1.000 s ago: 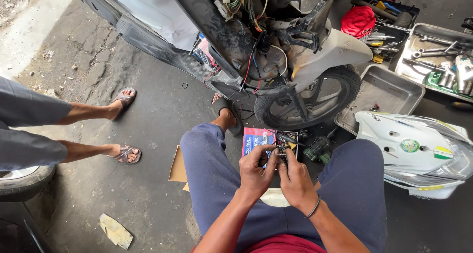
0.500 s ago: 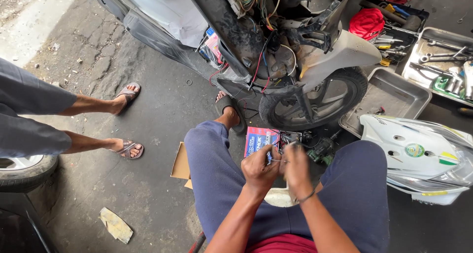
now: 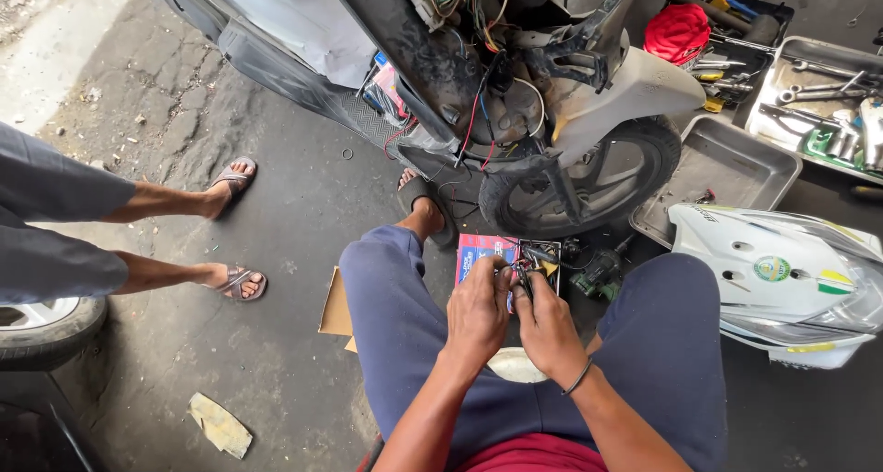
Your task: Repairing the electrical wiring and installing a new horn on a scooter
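Head view: left hand (image 3: pixel 478 308) and right hand (image 3: pixel 543 323) still pinch, seemingly, one small dark part (image 3: pixel 521 275), unmoved.

Flat red-and-blue rectangular package (image 3: pixel 476 257) on the floor between the knees, just ahead of the left hand (image 3: pixel 478 308), partly hidden by both hands. Brown cardboard flap (image 3: pixel 335 305) on the floor beside the left thigh. Round green-and-white sticker (image 3: pixel 772 269) on the white body panel (image 3: pixel 736 251) at right, with a yellow, green and red striped decal (image 3: pixel 835 282) just beside it.
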